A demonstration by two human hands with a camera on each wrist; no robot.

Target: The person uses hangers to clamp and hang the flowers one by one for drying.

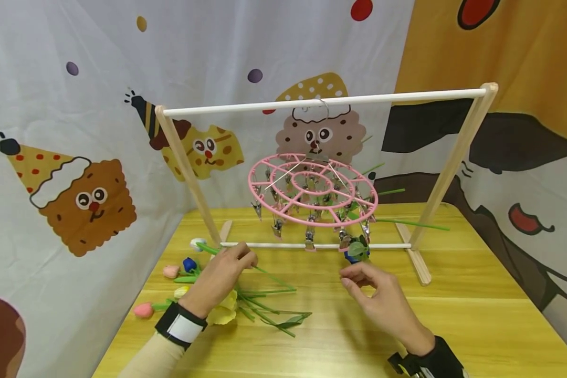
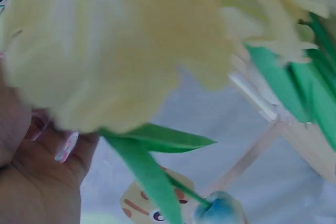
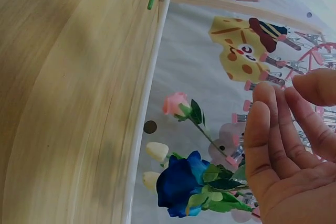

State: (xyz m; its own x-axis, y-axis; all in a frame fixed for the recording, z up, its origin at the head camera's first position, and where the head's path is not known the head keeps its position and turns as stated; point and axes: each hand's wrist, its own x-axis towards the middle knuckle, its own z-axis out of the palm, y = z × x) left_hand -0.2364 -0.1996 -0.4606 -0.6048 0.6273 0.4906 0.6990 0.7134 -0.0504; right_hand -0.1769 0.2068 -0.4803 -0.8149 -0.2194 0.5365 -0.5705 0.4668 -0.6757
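Observation:
My left hand (image 1: 224,270) grips the green stem of a white tulip with a bluish tint (image 1: 198,244), held above the flowers on the table. In the left wrist view, pale yellow petals (image 2: 115,56) cover much of the picture, and the tulip's green leaves (image 2: 147,169) reach out from beside the fingers. My right hand (image 1: 375,294) holds nothing, its fingers loosely bent, just below a blue rose (image 3: 181,184). That rose hangs head down from the pink round clip hanger (image 1: 312,224). A pink rose (image 3: 176,104) and white tulips (image 3: 157,151) hang there too.
A wooden rack with a white top bar (image 1: 245,107) carries the hanger by its hook. Several metal clips (image 1: 310,239) dangle around the rings. Left on the table (image 1: 477,315) lie pink tulips (image 1: 144,310), a blue flower (image 1: 189,264) and a yellow flower (image 1: 223,311).

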